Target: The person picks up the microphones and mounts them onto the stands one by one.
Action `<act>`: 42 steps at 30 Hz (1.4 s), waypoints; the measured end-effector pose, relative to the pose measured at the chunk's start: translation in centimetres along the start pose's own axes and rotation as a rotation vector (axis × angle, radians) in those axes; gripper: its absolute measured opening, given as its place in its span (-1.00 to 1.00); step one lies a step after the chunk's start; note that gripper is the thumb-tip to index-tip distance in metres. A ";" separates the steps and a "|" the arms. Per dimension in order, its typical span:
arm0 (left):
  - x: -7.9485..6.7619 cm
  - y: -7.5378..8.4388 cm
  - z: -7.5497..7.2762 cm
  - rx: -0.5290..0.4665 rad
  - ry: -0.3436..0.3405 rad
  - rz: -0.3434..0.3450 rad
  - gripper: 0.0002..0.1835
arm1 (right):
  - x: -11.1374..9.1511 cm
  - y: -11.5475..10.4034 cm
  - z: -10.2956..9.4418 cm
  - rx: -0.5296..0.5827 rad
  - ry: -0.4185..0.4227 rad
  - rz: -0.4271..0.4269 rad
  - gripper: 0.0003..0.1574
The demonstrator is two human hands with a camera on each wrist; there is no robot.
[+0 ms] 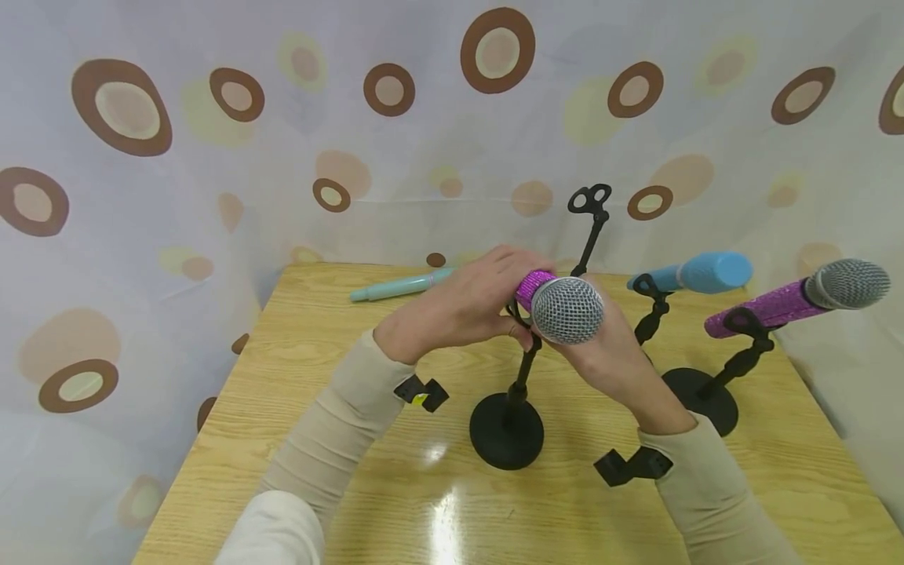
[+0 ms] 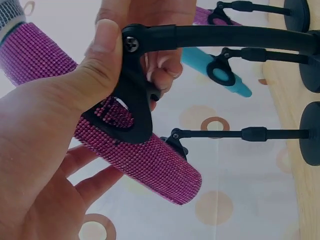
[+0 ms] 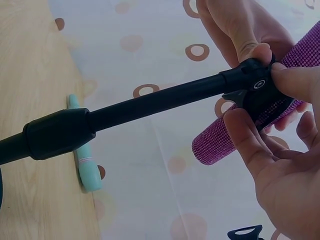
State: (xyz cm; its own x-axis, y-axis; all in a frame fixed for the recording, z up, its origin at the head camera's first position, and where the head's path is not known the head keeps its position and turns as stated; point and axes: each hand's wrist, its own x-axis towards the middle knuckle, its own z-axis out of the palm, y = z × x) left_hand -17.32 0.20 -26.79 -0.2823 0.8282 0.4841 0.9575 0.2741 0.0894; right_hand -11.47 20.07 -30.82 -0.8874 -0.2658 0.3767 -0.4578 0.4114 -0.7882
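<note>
A purple rhinestone microphone point(image 1: 537, 289) with a silver mesh head sits tilted in the black clip point(image 2: 137, 112) of a desk stand. The stand's round base point(image 1: 507, 439) rests on the wooden table. My left hand point(image 1: 473, 302) grips the microphone, its thumb lying beside the clip's hinge and its fingers behind the purple body. From the other side my right hand point(image 1: 600, 353) pinches the clip between thumb and finger, as the right wrist view shows. The microphone's tail end point(image 3: 212, 147) sticks out below the clip. In the head view, the hands partly hide the clip.
A mint-green microphone point(image 1: 399, 288) lies on the table point(image 1: 304, 353) at the back left. Behind my hands rises another stand point(image 1: 592, 235) with a bare clip. To the right, a blue microphone point(image 1: 713, 272) and another purple microphone point(image 1: 766, 308) sit in stands. A patterned curtain hangs behind.
</note>
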 end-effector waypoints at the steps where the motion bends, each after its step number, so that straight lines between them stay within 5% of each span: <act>1: 0.0 0.0 0.0 -0.005 0.003 0.010 -0.15 | 0.0 0.0 0.0 -0.010 0.000 0.003 -0.41; 4: 0.1 -0.1 0.1 -0.012 0.013 0.041 -0.19 | 0.0 0.0 -0.2 -0.013 -0.003 0.008 -0.49; 13: 0.2 0.6 0.1 -0.061 -0.048 0.029 -0.40 | -0.2 0.2 -0.3 0.207 -0.024 -0.111 -0.46; 19: 0.4 0.9 0.2 -0.066 -0.048 0.038 -0.39 | -0.4 0.2 -0.5 0.144 -0.034 -0.053 -0.49; 26: 0.7 1.2 0.1 -0.083 -0.100 0.003 -0.41 | -0.7 0.4 -1.0 -0.084 -0.112 0.028 -0.53; 34: 0.6 1.2 0.2 -0.071 -0.117 -0.044 -0.37 | -1.2 1.0 -0.5 -0.210 -0.123 0.029 -0.51; 42: 0.5 0.9 0.5 -0.101 -0.084 -0.043 -0.35 | -1.1 1.3 0.2 -0.178 -0.114 0.052 -0.48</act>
State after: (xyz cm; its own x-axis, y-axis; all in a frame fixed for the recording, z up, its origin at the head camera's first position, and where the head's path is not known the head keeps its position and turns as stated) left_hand -16.60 1.08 -26.88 -0.3230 0.8562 0.4033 0.9443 0.2629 0.1981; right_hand -11.11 20.75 -32.38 -0.9028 -0.3327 0.2724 -0.4228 0.5717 -0.7031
